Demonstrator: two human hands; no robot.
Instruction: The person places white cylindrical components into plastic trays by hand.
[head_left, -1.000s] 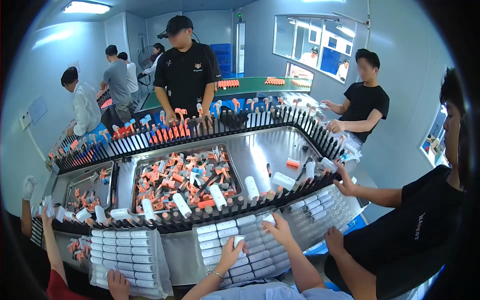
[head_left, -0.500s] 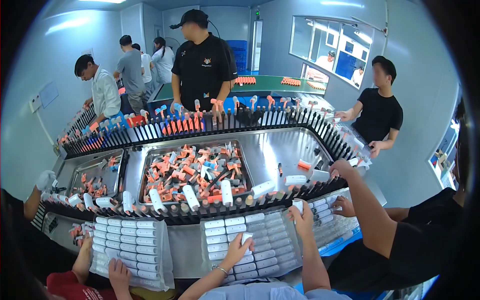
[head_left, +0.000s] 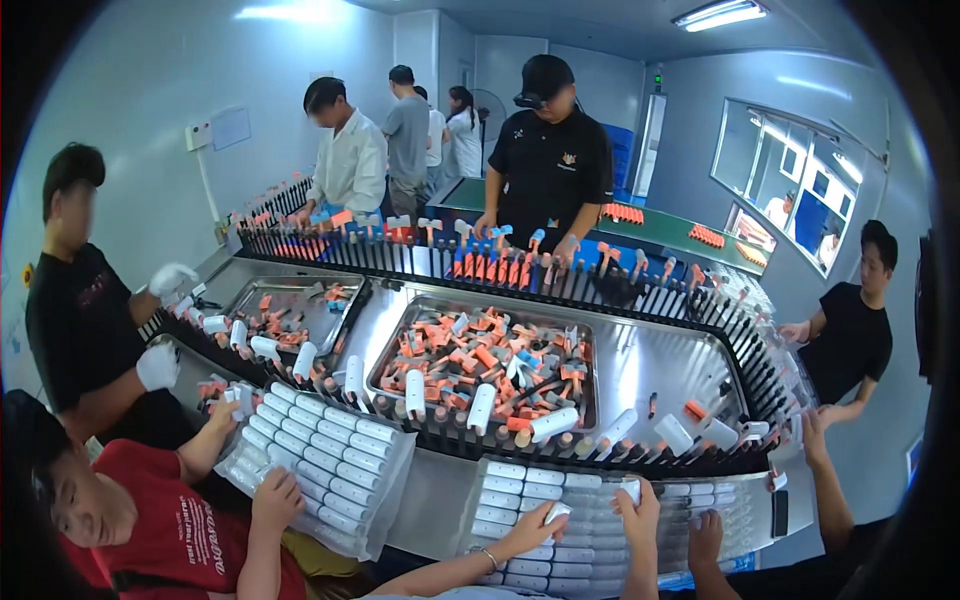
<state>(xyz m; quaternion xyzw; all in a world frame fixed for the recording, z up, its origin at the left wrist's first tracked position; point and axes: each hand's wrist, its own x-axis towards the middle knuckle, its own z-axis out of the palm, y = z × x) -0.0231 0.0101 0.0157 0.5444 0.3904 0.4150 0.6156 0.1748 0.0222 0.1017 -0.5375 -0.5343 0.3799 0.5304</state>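
My left hand (head_left: pixel 532 533), a bracelet at its wrist, is closed around a small white plastic shell (head_left: pixel 559 513). Beside it, my right hand (head_left: pixel 638 510) pinches another white shell (head_left: pixel 631 489) between thumb and fingers. Both hands are over a clear plastic blister tray (head_left: pixel 585 494). Rows of white shells (head_left: pixel 497 499) fill its left side, and more lie near my left wrist. The rack (head_left: pixel 470 437) stands just beyond, its black posts carrying white shells, one of them an upright shell (head_left: pixel 481 408).
Inside the rack, a metal tray (head_left: pixel 592 405) holds a heap of orange, grey and black parts. At my left, a person in red handles a filled blister tray (head_left: pixel 400 462). On my right, another person's hand (head_left: pixel 705 540) touches blister packaging. A dark phone-like slab (head_left: pixel 779 513) lies nearby.
My view has swung left, so the scene sits farther right. Both hands still hold white shells. The person across the rack now looks down, and the left neighbour's tray appears more tilted.
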